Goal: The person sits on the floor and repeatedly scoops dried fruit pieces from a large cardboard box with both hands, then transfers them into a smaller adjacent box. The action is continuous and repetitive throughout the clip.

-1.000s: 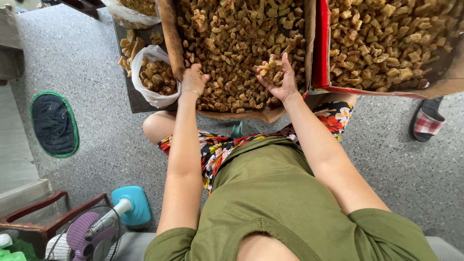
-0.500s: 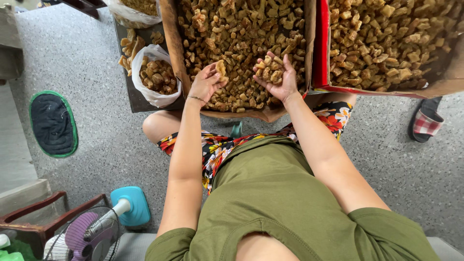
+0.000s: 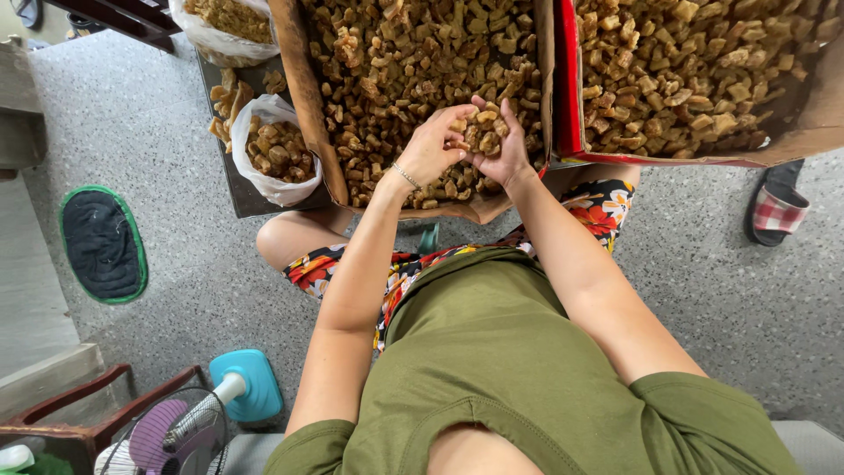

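Note:
A brown cardboard box [image 3: 303,97] full of golden-brown fried pieces [image 3: 396,62] stands in front of my knees. My right hand [image 3: 501,145] is cupped palm up over the box's near edge and holds a heap of the pieces. My left hand [image 3: 431,145], with a thin bracelet at the wrist, rests against that heap, its fingertips touching the pieces in my right palm. A second box with a red side [image 3: 567,88] at the right holds more of the same pieces.
A white plastic bag [image 3: 268,149] with fried pieces sits on a dark tray [image 3: 237,189] left of the box; another bag [image 3: 220,22] lies behind it. A green-rimmed mat [image 3: 101,242], a small fan [image 3: 193,422] and a checked slipper [image 3: 778,207] lie on the speckled floor.
My left hand left the pile in the box and came right to meet my right hand. My right hand stayed cupped with its heap of pieces.

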